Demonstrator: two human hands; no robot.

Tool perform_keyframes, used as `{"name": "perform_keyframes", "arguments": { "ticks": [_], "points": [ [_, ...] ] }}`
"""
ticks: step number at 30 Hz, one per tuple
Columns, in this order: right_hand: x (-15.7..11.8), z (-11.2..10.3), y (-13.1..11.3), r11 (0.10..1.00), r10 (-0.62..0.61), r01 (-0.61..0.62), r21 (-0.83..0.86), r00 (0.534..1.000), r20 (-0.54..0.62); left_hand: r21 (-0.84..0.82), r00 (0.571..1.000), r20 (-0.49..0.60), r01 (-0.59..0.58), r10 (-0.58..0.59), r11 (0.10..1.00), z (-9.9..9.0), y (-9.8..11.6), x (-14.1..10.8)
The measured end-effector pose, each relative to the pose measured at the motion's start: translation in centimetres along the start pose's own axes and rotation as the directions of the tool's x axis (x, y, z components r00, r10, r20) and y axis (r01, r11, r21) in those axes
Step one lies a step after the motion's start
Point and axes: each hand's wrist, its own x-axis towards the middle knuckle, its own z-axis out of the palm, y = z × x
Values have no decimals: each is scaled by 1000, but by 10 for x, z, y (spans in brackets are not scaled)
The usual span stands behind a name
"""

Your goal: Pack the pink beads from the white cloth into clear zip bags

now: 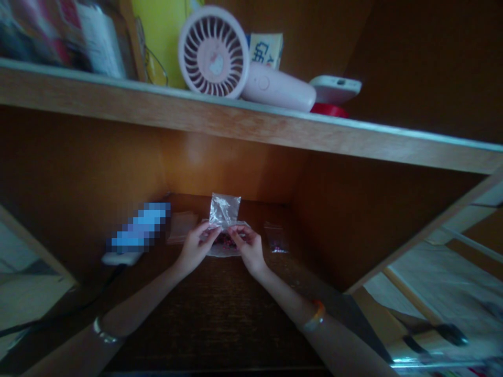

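Desktop point(220, 314) — left hand point(194, 246), right hand point(252, 251) angled inward — fingers point(213, 235) pinching clear bag point(225, 208)

small clear bag point(225, 208), upright

Silver bangle point(104, 333), left forearm point(146, 297); orange bracelet point(319, 314), right forearm point(288, 297).

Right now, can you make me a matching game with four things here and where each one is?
Things
1. pink fan
2. upright clear bag
3. orange bracelet
4. silvery bracelet

Places
A. around the right forearm
B. held by the left hand and right hand
C. around the left forearm
D. on the shelf

Pairs: 1-D, 2-B, 3-A, 4-C
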Motion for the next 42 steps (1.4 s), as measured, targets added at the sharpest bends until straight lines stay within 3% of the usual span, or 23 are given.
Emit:
{"name": "perform_keyframes", "arguments": {
  "ticks": [8, 14, 21, 31, 38, 42],
  "points": [
    [0, 0, -1, 998, 49, -50, 27, 998, 34, -16, 998, 62, -4, 5, 1000, 1, 1, -1],
    [-2, 2, -2, 1000, 9, -9, -16, 1000, 21, -71, 998, 62, -16, 21, 997, 3, 2, -1],
    [-3, 4, 0, 999, 44, -44, 19, 999, 14, -33, 1000, 13, 23, -22, 999, 4, 1, -1],
    [0, 2, 9, 997, 68, -68, 23, 998, -10, -108, 994, 40, 102, -98, 989, 5, -6, -1],
    [0, 3, 7, 1000, -11, 11, -5, 998, -59, -152, 989, -35, 135, -142, 979, 5, -6, 0],
    [1, 2, 8, 1000, -1, 3, 22, 996, -94, -130, 991, -80, 95, -106, 987, 4, -5, 1]
  ]
}}
